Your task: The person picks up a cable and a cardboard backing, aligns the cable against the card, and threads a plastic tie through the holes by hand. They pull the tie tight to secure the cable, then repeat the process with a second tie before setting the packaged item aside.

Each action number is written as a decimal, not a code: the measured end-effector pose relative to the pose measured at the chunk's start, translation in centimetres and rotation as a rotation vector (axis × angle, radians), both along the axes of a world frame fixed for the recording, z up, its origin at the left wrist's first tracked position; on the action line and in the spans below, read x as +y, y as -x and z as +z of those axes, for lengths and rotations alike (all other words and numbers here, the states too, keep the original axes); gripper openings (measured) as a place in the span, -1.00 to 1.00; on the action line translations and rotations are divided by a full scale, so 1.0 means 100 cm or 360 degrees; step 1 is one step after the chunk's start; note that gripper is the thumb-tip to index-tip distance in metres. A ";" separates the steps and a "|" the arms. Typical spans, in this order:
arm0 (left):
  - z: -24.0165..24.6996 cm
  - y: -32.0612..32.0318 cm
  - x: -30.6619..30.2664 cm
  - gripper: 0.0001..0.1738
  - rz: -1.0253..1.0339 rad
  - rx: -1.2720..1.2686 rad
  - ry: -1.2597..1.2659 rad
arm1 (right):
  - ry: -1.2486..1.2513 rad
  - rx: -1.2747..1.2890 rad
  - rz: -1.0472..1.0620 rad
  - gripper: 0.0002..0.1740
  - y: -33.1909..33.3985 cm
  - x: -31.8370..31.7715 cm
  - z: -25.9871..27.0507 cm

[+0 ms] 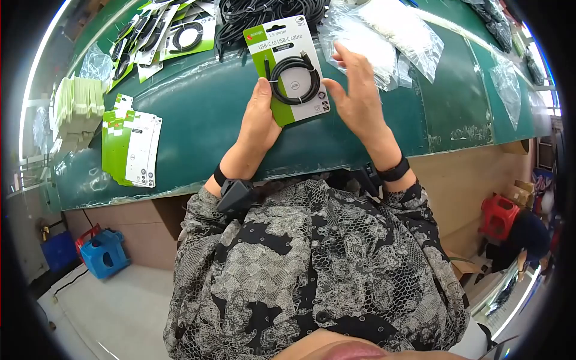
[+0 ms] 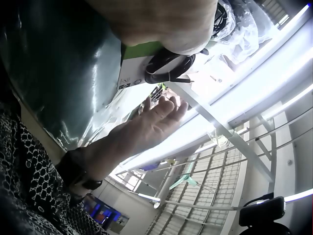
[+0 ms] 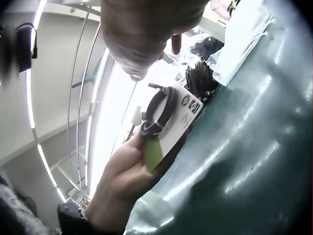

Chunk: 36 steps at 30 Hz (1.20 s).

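A green and white USB-C cable card (image 1: 264,41) is held up over the table, its printed front facing the head camera. A coiled black cable (image 1: 314,84) is fastened to it with white ties. My left hand (image 1: 257,120) grips the card's lower left, thumb along the front edge and the other fingers hidden behind. Beside the card's right edge my right hand (image 1: 360,96) is raised with fingers extended, thumb tip close to that edge and nothing in its grasp. In the right wrist view the left hand (image 3: 127,171) supports the card (image 3: 178,120) from below.
Stacked cards (image 1: 144,144) lie on the green table (image 1: 198,114) at left, near a bundle of pale cards (image 1: 81,99). Finished cable cards (image 1: 183,39) pile up at back left. Loose black cables (image 1: 240,21) and clear bags of white pieces (image 1: 396,30) sit behind.
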<state>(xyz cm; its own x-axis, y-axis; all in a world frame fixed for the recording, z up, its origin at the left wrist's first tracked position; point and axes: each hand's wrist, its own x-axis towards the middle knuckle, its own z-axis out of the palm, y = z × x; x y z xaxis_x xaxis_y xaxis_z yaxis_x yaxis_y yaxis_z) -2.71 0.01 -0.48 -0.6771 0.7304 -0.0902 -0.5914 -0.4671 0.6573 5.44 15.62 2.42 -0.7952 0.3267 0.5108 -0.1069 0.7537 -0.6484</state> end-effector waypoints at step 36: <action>-0.009 -0.030 0.010 -0.55 0.0208 0.0217 0.0051 | -0.0185 0.0149 -0.0170 -0.05 0.001 -0.041 -0.017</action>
